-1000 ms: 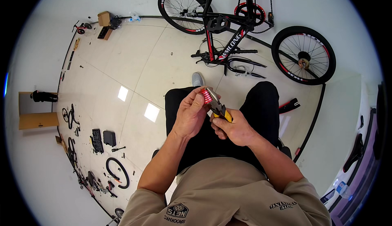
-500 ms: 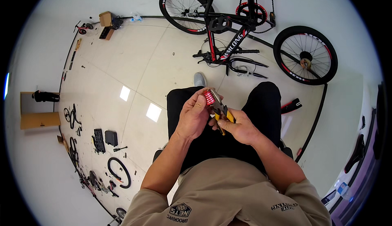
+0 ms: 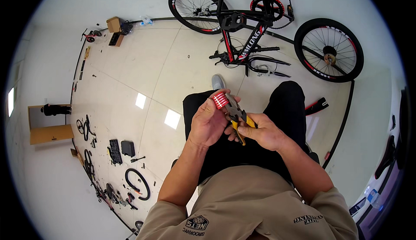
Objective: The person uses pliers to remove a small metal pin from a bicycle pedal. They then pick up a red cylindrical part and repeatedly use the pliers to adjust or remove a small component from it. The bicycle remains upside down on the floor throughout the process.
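My left hand (image 3: 204,123) is closed, its thumb and fingers pinching a red ribbed cylinder (image 3: 220,100) with pale bands. From the other side, the grey jaws of a pair of pliers (image 3: 234,111) meet the cylinder's right edge; whether they grip it I cannot tell. My right hand (image 3: 265,132) is wrapped round the pliers' yellow-and-black handles, which stand apart. Both hands are held above my lap, close together. Left fingertips behind the jaws are partly hidden.
Ahead, a black-and-red bicycle frame (image 3: 249,45) leans by the wall, with a loose wheel (image 3: 329,51) to its right. Leftward on the floor lie a black tool case (image 3: 115,151), a tyre (image 3: 138,183) and several parts. Another person (image 3: 56,109) is near the far-left door.
The whole view has shifted slightly. The pliers are turned to show more of their jaws, and their handles look wider apart. Both hands keep their holds.
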Tool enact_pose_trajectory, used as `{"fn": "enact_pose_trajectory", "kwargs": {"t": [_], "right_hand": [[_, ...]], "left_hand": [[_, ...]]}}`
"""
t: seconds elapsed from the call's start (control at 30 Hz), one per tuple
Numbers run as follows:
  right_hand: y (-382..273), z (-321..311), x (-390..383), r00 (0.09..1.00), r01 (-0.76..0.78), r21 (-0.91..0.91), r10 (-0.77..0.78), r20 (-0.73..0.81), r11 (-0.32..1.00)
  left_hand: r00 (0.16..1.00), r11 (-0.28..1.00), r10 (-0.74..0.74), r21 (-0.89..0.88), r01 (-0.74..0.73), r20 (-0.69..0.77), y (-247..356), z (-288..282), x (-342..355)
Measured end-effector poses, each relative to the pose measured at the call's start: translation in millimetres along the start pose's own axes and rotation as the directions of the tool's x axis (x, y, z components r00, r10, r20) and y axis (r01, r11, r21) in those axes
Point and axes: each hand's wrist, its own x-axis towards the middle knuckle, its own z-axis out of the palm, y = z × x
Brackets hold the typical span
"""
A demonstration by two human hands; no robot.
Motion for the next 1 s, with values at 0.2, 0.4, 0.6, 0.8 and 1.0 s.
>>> {"fn": "enact_pose_trajectory", "kwargs": {"t": [0.2, 0.4, 0.6, 0.8, 1.0], "right_hand": [[-4.2, 4.1, 0.1, 1.0, -0.026, 0.003, 0.026, -0.006, 1.0], [0.6, 2.7, -7.7, 0.996, -0.076, 0.014, 0.076, -0.034, 0.997], [0.3, 12.8, -1.9, 0.983, -0.087, 0.03, 0.091, -0.159, 0.996], [5.9, 2.1, -0.1, 0.989, -0.075, -0.002, 0.074, -0.13, 0.997], [8.9, -2.3, 0.1, 0.993, -0.061, -0.053, 0.056, -0.102, 0.997]], "left_hand": [[1.0, 1.0, 0.02, -0.023, -0.02, 0.013, 2.0, 4.0, 2.2], [0.999, 0.999, 0.043, -0.013, -0.043, -0.033, -2.9, -3.8, -3.6], [0.99, 0.989, 0.108, 0.108, -0.099, -0.086, -10.6, -15.0, -3.7], [0.99, 0.974, 0.1, 0.214, -0.078, -0.095, -9.5, -19.2, -1.9], [0.989, 0.968, 0.123, 0.228, -0.102, -0.079, -8.4, -16.0, -5.2]]}}
